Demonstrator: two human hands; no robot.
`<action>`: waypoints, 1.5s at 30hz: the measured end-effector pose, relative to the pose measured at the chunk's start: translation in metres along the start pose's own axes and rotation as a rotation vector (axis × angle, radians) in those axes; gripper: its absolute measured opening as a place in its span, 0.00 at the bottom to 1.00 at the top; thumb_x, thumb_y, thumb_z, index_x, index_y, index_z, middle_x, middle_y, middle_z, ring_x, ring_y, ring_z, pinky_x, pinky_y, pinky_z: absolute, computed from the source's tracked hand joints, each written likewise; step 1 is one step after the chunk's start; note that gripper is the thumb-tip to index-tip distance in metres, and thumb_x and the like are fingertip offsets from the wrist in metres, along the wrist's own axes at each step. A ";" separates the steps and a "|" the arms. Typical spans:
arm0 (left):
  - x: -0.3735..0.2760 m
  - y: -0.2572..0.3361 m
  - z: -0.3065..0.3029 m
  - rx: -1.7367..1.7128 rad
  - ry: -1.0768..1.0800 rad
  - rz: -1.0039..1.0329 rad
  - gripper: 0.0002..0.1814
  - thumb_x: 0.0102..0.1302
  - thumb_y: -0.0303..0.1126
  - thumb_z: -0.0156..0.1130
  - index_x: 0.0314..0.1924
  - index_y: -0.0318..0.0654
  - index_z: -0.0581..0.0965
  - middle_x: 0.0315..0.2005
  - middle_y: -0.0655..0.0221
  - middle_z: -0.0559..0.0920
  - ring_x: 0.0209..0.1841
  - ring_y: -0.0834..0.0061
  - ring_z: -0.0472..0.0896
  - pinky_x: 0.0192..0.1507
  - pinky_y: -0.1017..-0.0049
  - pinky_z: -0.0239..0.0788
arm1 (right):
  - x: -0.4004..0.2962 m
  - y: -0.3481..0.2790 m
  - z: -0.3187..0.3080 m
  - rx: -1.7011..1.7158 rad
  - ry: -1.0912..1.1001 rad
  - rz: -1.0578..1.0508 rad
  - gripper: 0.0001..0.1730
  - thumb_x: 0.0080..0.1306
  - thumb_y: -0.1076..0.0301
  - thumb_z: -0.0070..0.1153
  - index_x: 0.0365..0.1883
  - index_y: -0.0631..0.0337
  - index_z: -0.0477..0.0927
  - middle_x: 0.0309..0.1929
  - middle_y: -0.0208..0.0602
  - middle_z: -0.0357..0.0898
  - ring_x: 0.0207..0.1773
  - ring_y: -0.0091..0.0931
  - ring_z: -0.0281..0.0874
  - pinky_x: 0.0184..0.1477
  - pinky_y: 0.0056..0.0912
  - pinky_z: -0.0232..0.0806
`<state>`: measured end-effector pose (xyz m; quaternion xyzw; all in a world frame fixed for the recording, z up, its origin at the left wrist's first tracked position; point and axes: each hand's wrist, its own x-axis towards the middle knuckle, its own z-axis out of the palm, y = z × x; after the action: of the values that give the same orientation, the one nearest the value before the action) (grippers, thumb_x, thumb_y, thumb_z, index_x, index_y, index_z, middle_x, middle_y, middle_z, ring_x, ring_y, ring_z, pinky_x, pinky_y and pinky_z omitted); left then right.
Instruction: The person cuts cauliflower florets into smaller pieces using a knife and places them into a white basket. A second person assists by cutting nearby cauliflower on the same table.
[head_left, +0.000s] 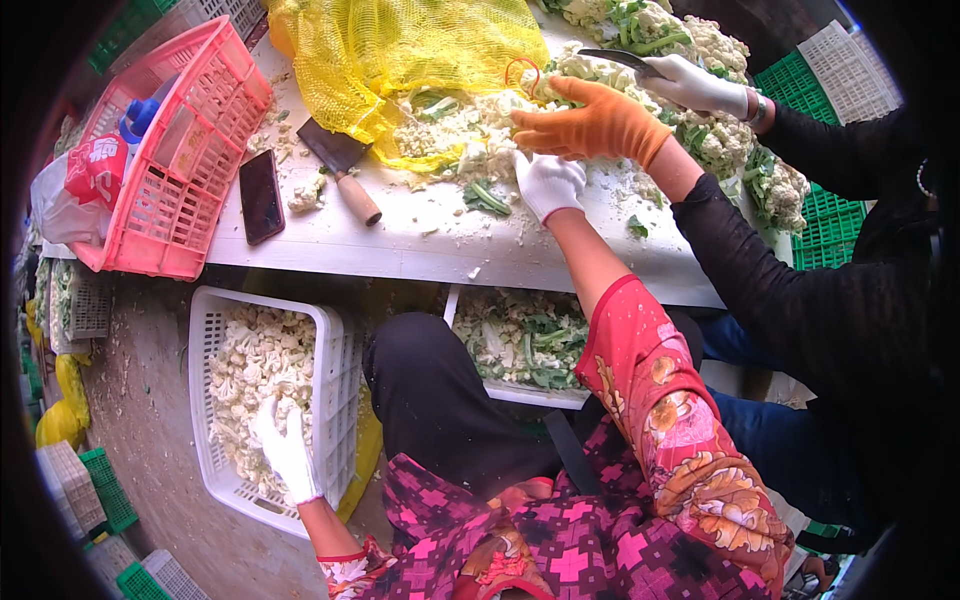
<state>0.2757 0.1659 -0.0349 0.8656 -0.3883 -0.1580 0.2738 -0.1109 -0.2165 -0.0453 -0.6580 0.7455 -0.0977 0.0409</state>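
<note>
My left hand (285, 450), in a white knit glove, rests over cut cauliflower florets (262, 360) in a white plastic basket (341, 375) on the floor. Its fingers are spread, and no floret shows in its grasp. On the table (420, 255), my right hand (551, 184), also white-gloved, reaches to the edge of a heap of cauliflower crumbs and pieces (472, 135). A co-worker's orange glove (592, 124) partly covers its fingertips, so what it may hold is hidden. A cauliflower leaf stem (486, 198) lies left of my right hand.
A yellow mesh bag (420, 45) lies behind the heap. A cleaver (345, 172), phone (261, 196) and pink basket (187, 150) are at left. The co-worker's white-gloved hand (697, 86) holds a knife (619, 58) near cauliflower heads (720, 142). Trimmings fill a crate (525, 345) below.
</note>
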 end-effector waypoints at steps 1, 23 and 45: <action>0.002 0.015 0.007 0.042 -0.039 0.046 0.26 0.66 0.30 0.64 0.63 0.33 0.73 0.61 0.56 0.75 0.64 0.60 0.71 0.69 0.63 0.57 | 0.007 0.016 0.000 -0.004 0.093 -0.055 0.30 0.68 0.41 0.49 0.63 0.46 0.76 0.63 0.50 0.73 0.60 0.48 0.74 0.56 0.55 0.66; 0.108 0.371 0.243 0.205 -0.198 0.799 0.44 0.57 0.50 0.70 0.71 0.48 0.65 0.63 0.47 0.68 0.63 0.47 0.69 0.62 0.55 0.66 | 0.029 0.025 -0.033 0.440 0.135 -0.096 0.32 0.60 0.39 0.63 0.58 0.46 0.80 0.56 0.52 0.74 0.57 0.46 0.74 0.58 0.43 0.69; 0.079 0.325 0.212 -0.314 -0.524 0.687 0.39 0.56 0.42 0.74 0.64 0.33 0.71 0.57 0.57 0.76 0.59 0.62 0.75 0.61 0.66 0.69 | 0.022 0.074 -0.053 0.933 -0.559 0.061 0.21 0.60 0.54 0.66 0.45 0.61 0.87 0.39 0.33 0.86 0.40 0.24 0.80 0.47 0.26 0.69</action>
<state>0.0337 -0.1466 -0.0155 0.5658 -0.6802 -0.3287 0.3305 -0.1960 -0.2248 -0.0071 -0.5490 0.6025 -0.2381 0.5281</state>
